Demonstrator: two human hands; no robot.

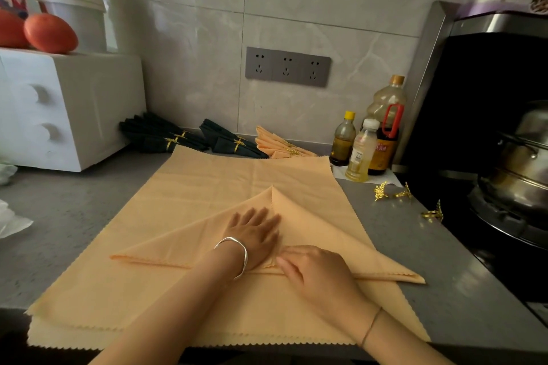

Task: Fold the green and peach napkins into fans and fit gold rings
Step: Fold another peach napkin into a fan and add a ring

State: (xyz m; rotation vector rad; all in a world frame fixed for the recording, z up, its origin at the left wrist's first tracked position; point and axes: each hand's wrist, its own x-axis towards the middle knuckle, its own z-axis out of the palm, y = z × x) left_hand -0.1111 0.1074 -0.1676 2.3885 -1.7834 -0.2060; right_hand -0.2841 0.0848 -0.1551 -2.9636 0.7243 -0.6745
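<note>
Left hand (255,231) lies flat on the peach napkin (207,187), pinning its turned-in flap, while the right hand (314,272) pinches the hem beside that wrist. Folding looks barely begun; pleating comes next, gold rings (380,191) waiting well right of the pinch

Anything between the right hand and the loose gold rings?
Nothing visible stands in the way. From the right hand, only the flat folded corner of the peach napkin and bare counter lie before the gold rings. The bottles stand behind the rings, off that path.
</note>
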